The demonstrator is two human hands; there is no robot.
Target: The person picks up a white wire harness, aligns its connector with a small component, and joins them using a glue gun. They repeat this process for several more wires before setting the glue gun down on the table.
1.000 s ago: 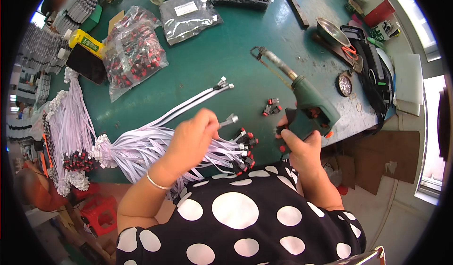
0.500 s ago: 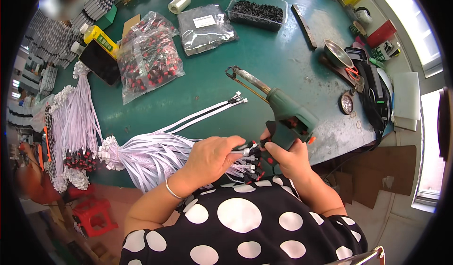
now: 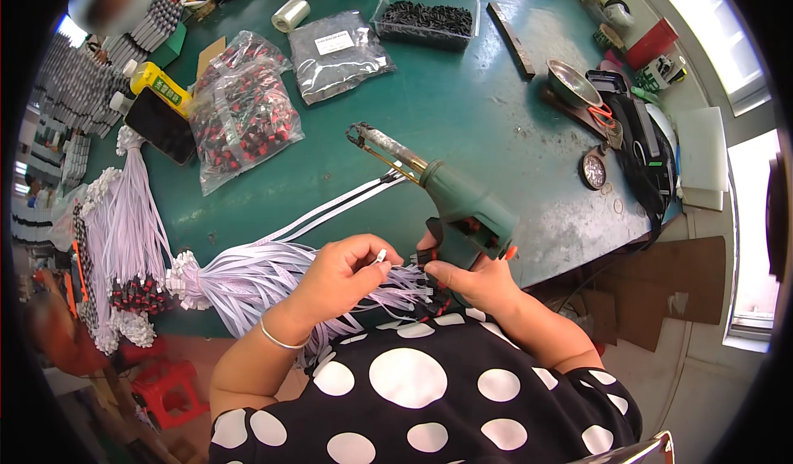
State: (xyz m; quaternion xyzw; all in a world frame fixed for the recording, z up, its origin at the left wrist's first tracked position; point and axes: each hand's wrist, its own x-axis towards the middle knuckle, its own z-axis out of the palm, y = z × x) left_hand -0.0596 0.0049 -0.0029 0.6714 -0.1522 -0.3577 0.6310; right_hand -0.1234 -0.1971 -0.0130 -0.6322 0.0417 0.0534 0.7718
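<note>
Left grip (image 3: pixel 343 276) pinches a small white connector (image 3: pixel 381 256); right grip (image 3: pixel 477 280) wraps a green heat gun (image 3: pixel 467 204), its barrel (image 3: pixel 398 149) partly hiding two cables (image 3: pixel 340 210); beyond lies a connector-filled bag (image 3: pixel 248 117)

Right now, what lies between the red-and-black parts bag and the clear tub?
A grey plastic bag lies between them, in the head view.

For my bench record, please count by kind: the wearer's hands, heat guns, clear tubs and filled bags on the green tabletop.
Wearer's hands: 2 (left hand, right hand)
Green heat gun: 1
Clear tub: 1
Filled bags: 2 (red-and-black bag, grey bag)
Total: 6
</note>
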